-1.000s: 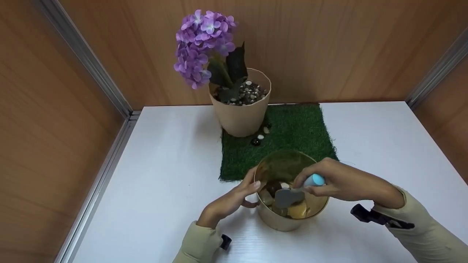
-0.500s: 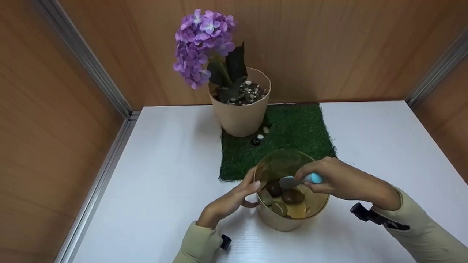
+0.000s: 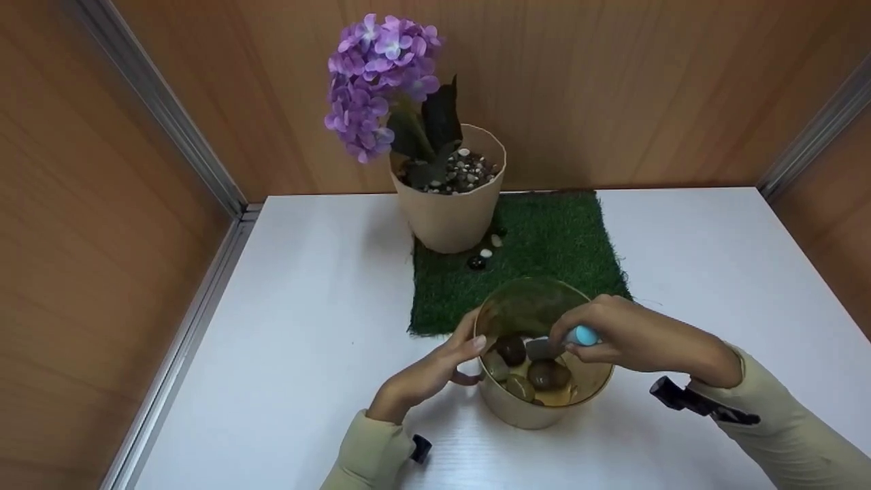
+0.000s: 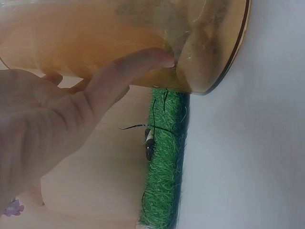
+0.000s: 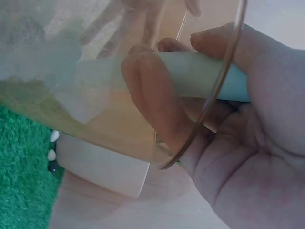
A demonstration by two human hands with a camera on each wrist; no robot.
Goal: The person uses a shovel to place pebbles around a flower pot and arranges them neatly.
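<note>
An amber see-through tub (image 3: 527, 414) stands on the white table, at the front edge of a turf mat. Large stones (image 3: 548, 374), brown and greenish, lie on its bottom. My left hand (image 3: 435, 364) holds the tub from the left, its thumb along the outer wall in the left wrist view. Over the tub's right rim reaches my right hand (image 3: 622, 335), fingers wrapped round the pale blue handle (image 5: 200, 76) of a small trowel. The trowel's grey blade (image 3: 539, 349) is inside the tub above the stones, partly hidden by the fingers.
Behind the tub, a cream pot (image 3: 449, 221) with purple flowers (image 3: 381, 75) and small gravel stands on the green turf mat (image 3: 558, 238). A few pebbles (image 3: 485, 254) lie beside the pot. Wooden panels (image 3: 612, 95) enclose the back and sides.
The trowel blade has lifted and turned away from the middle of the tub, uncovering a brown stone beneath it. My left hand and the tub have stayed put.
</note>
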